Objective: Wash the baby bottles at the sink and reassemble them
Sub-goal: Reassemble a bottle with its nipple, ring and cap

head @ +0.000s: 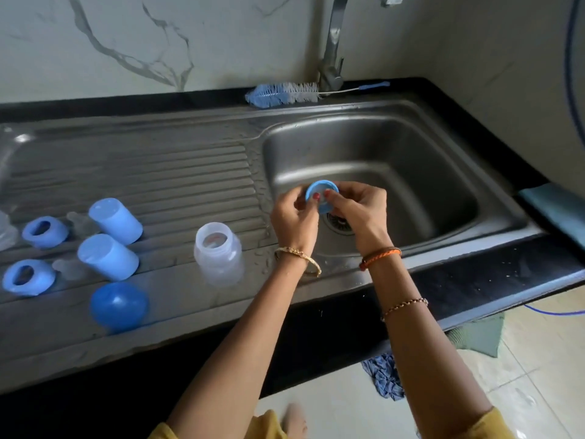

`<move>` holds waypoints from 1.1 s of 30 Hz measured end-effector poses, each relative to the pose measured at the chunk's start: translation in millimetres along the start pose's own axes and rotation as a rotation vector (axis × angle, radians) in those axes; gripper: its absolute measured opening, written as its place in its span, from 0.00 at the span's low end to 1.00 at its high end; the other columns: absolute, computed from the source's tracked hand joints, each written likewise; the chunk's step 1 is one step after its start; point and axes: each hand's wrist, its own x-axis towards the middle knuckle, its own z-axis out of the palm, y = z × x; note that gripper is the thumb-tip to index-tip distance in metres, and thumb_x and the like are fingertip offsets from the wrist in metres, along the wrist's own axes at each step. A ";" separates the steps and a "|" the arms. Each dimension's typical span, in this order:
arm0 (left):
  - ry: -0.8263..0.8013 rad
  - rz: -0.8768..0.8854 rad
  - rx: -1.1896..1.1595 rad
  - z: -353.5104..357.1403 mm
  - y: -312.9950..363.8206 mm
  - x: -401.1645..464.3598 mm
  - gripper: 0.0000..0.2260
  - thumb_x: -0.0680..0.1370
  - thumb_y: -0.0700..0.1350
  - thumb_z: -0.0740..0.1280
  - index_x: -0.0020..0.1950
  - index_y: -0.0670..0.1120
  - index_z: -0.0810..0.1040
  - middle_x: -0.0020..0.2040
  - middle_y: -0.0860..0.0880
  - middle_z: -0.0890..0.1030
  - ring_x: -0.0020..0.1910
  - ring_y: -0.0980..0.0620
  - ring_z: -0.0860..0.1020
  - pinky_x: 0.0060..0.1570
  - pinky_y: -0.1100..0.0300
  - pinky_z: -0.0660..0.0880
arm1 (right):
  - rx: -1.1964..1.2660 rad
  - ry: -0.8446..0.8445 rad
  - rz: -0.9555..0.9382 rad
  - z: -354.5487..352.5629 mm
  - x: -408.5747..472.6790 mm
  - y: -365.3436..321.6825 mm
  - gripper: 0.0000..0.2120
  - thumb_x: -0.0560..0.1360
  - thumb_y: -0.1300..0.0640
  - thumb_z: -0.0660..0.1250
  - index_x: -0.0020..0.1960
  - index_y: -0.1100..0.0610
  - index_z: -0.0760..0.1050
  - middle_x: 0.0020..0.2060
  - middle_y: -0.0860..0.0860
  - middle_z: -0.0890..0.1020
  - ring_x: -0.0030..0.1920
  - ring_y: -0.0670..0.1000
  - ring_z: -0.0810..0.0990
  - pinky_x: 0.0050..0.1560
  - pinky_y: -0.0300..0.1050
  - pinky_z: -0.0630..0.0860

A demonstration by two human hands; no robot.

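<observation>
Both forearms reached in from the near edge, meeting over the basin. Left hand [296, 217] and right hand [361, 210] — fingers curled, thumbs pressed — pinched one blue collar ring [322, 195] between them, tilted on edge, flat face toward the camera, directly above the drain [339, 222]. Held equally by both, so neither nearer. Faucet [335, 42] up behind, spout out past the top edge; no water seen running. Open clear bottle [218, 253] upright on the drainboard [142, 166], just left of the left wrist — the nearer mate for that ring, judged the left hand's reach. Farther left: two more rings [44, 231], two pale blue caps [115, 220], a round blue dome [118, 306]. Bottle brush [285, 94] flat behind the sink [468, 172], well apart from the grip.
</observation>
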 end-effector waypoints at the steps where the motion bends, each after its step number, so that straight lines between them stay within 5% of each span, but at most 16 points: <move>1: 0.019 -0.021 -0.017 2.5 -1.7 4.8 0.07 0.73 0.36 0.69 0.49 0.38 0.81 0.44 0.40 0.82 0.41 0.50 0.77 0.42 0.60 0.74 | 0.027 -0.048 -0.011 0.9 4.7 0.0 0.08 0.71 0.63 0.72 0.49 0.63 0.81 0.40 0.56 0.83 0.36 0.45 0.79 0.35 0.32 0.75; 4: 0.089 -0.026 -0.013 8.1 -6.9 15.1 0.07 0.74 0.37 0.68 0.51 0.39 0.81 0.44 0.44 0.82 0.42 0.52 0.77 0.43 0.61 0.73 | 0.039 -0.253 -0.076 3.6 18.3 0.9 0.13 0.72 0.68 0.69 0.56 0.65 0.78 0.47 0.57 0.82 0.43 0.47 0.80 0.45 0.34 0.77; 7: 0.120 -0.006 -0.029 9.3 -9.6 22.6 0.07 0.75 0.37 0.67 0.51 0.39 0.81 0.42 0.47 0.80 0.41 0.53 0.77 0.41 0.66 0.71 | -0.156 -0.212 -0.153 11.4 24.2 4.7 0.15 0.69 0.67 0.71 0.56 0.63 0.79 0.48 0.55 0.83 0.47 0.48 0.81 0.52 0.38 0.77; 10: 0.162 0.050 0.005 12.7 -9.3 35.1 0.07 0.73 0.36 0.68 0.50 0.38 0.81 0.43 0.43 0.82 0.39 0.53 0.76 0.40 0.69 0.71 | -0.148 -0.130 -0.139 18.1 31.7 7.2 0.12 0.69 0.63 0.73 0.52 0.59 0.82 0.43 0.52 0.85 0.44 0.45 0.83 0.51 0.42 0.79; 16: 0.147 -0.001 -0.013 20.6 -18.5 41.0 0.08 0.73 0.35 0.68 0.51 0.37 0.82 0.45 0.40 0.82 0.44 0.43 0.80 0.47 0.53 0.76 | -0.065 -0.147 -0.086 21.1 49.5 15.3 0.05 0.70 0.65 0.71 0.45 0.63 0.80 0.38 0.58 0.84 0.39 0.53 0.84 0.44 0.48 0.82; 24: 0.123 0.025 -0.088 21.1 -23.6 53.4 0.11 0.73 0.32 0.65 0.52 0.41 0.81 0.49 0.40 0.82 0.44 0.50 0.79 0.48 0.57 0.77 | 0.189 -0.306 -0.008 23.2 62.6 21.2 0.07 0.73 0.63 0.69 0.50 0.63 0.80 0.43 0.60 0.84 0.45 0.53 0.83 0.47 0.45 0.81; 28: 0.111 -0.069 -0.173 19.5 -19.5 51.2 0.12 0.71 0.35 0.69 0.51 0.47 0.81 0.47 0.38 0.82 0.46 0.39 0.80 0.51 0.42 0.77 | 0.119 -0.283 -0.096 23.0 62.5 24.9 0.04 0.72 0.65 0.69 0.46 0.61 0.81 0.38 0.57 0.84 0.39 0.53 0.83 0.44 0.48 0.81; 33: 0.112 -0.069 -0.205 18.2 -14.8 44.1 0.10 0.66 0.41 0.68 0.47 0.48 0.81 0.47 0.37 0.82 0.48 0.37 0.80 0.50 0.40 0.77 | 0.045 -0.190 -0.153 25.1 59.7 26.7 0.03 0.70 0.65 0.69 0.43 0.60 0.81 0.33 0.52 0.83 0.33 0.48 0.83 0.38 0.48 0.82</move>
